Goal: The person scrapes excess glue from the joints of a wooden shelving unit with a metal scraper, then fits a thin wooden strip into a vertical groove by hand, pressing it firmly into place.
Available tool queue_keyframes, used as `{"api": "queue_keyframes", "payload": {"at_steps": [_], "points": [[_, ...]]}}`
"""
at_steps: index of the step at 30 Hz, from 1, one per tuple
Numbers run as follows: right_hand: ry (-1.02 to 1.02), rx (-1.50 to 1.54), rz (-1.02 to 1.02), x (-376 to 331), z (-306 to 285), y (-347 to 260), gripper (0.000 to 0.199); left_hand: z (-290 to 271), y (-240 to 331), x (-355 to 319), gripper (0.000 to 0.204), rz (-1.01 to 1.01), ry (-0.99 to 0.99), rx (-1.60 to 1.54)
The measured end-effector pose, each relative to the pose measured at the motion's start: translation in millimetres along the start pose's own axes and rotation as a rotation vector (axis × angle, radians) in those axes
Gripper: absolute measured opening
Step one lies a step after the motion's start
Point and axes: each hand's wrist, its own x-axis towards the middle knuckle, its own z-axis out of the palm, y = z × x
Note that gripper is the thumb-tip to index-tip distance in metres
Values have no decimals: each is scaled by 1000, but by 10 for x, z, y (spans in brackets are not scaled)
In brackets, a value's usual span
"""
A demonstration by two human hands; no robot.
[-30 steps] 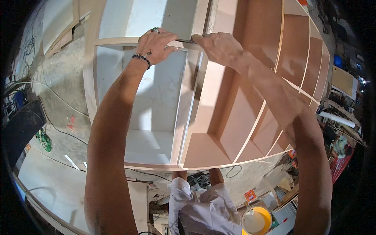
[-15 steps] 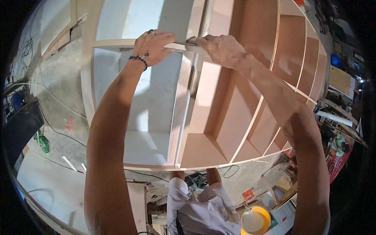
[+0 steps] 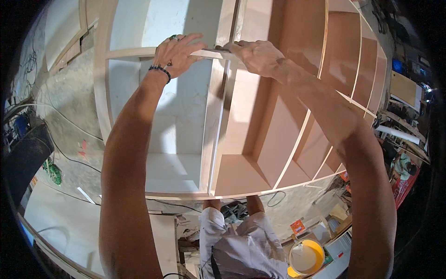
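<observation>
A large wooden cabinet frame [image 3: 158,195] lies in front of me, with white-lined compartments on the left and pinkish-brown ones to the right. On its pale crossrail [image 3: 132,53] rests my left hand [image 3: 175,55], fingers stretched and somewhat apart, a dark bead bracelet at the wrist. My right hand [image 3: 256,56] is closed around one end of a thin, dark metal tool [image 3: 221,49] where the rail meets the middle upright [image 3: 215,109]. Its blade lies along the rail toward my left fingers; the gripped part is hidden, so its exact kind cannot be told.
A yellow bucket [image 3: 306,256] with pale contents stands at the lower right, near an orange packet [image 3: 297,227]. Cables [image 3: 74,157] run over the concrete floor on the left. A dark-clothed leg [image 3: 28,151], apparently another person's, is at the left edge.
My left fingers have spread and lifted slightly from the rail. The right hand keeps its grip on the metal tool, nearly in place. The whole view has shifted a little.
</observation>
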Motion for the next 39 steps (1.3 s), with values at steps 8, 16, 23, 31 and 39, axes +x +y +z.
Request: {"api": "queue_keyframes", "payload": {"at_steps": [8,16,23,31,39], "points": [[-83,21,135,-74,-47,153,42,-162,241,230,50,-129,-115,-141],[594,811,755,-1934,300,-903,20,-18,136,-26,41,-84,44,-106],[449,1295,1135,-3959,1295,-2868,29,37,765,251,21,-35,136,-153],[364,1296,1062,-4591,1783,-3531,30,67,957,285,21,-160,136,83],[411,1443,1208,-4795,2053,-3116,17,0,900,232,24,-212,147,38]]}}
